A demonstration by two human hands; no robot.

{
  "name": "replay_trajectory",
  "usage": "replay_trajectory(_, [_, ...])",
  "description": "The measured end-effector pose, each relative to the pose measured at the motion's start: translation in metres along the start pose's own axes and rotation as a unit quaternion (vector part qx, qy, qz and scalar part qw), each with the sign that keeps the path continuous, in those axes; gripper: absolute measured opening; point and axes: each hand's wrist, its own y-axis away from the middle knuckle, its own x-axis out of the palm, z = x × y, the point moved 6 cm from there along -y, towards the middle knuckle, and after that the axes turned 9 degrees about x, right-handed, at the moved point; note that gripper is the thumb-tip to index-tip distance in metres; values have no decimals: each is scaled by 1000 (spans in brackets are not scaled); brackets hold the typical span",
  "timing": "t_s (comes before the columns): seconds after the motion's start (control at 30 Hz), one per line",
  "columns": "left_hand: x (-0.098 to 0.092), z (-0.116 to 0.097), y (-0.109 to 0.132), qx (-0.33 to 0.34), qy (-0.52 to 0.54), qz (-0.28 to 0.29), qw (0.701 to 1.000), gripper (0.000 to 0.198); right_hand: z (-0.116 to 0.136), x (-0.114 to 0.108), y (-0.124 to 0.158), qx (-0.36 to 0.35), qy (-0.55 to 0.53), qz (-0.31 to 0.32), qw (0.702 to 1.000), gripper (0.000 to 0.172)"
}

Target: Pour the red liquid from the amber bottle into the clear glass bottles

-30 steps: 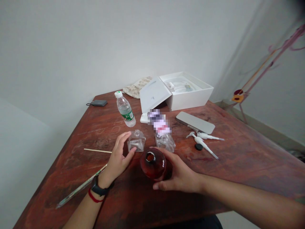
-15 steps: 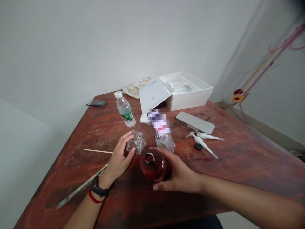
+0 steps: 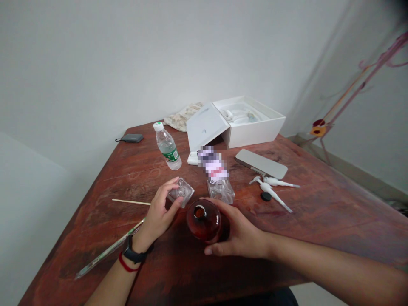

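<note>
Your left hand (image 3: 158, 214), with a black watch and a red cord at the wrist, has hold of a clear square glass bottle (image 3: 181, 192), its fingers (image 3: 170, 183) closed around the glass. Unlike in the earlier frames, that bottle no longer sits flat on the reddish-brown wooden table (image 3: 280, 238): it has tipped up onto a corner. Your right hand (image 3: 240, 233) stays wrapped around a round amber glass bottle (image 3: 201, 221), its fingers (image 3: 219, 207) curved around the side and the dark mouth showing on top, in nearly the same spot as before. A second clear square glass bottle (image 3: 221, 191) stands just beyond it, and a clear plastic water bottle (image 3: 167, 148) with a green label stands farther off.
</note>
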Motion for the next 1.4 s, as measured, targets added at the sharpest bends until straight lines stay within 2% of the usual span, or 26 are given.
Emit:
replay_trajectory(0.2, [1, 1, 0, -8, -1, 0, 1000, 37, 0, 1, 0, 4, 2, 0, 1000, 102])
replay_trajectory(0.33, [2, -1, -1, 13, -27, 23, 999, 42, 2, 0, 0, 2, 12, -4, 1000, 104])
replay_trajectory(0.53, [6, 5, 2, 24, -42, 26, 998, 76, 2, 0, 0, 0, 14, 0, 1000, 103])
replay_trajectory(0.73, [2, 21, 6, -30, -32, -25, 999, 102, 0, -1, 1, 5, 22, 0, 1000, 102])
replay_trajectory(0.93, [3, 30, 6, -60, -40, -29, 997, 96, -6, -2, 3, 4, 38, -10, 999, 107])
replay_trajectory(1.1, [4, 37, 7, -111, -17, -47, 993, 74, -18, -2, 5, 26, 30, -17, 999, 112])
replay_trajectory(1.27, [-3, 26, 4, -161, 114, -72, 978, 72, -15, -6, 8, 38, 77, -36, 996, 115])
replay_trajectory(1.4, [-9, 7, -2, -164, 276, -86, 943, 72, -7, -17, 15, 2, 93, -90, 992, 111])
